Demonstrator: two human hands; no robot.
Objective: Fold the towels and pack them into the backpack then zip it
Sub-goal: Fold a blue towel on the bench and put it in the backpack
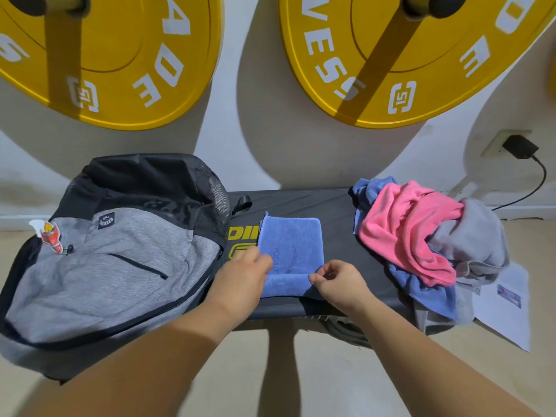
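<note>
Two ends of the blue towel's [290, 245] near fold sat pinched by your left hand [243, 275] and right hand [340, 281], far edge straight ahead.

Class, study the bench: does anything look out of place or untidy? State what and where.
The towel pile at the right end of the bench is crumpled and spills over the front edge onto a paper sheet. The blue towel mid-bench lies flat, part-folded.

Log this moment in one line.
folding blue towel | left hand: grips left edge | right hand: pinches right edge | backpack: at left | towel pile: unfolded
</note>
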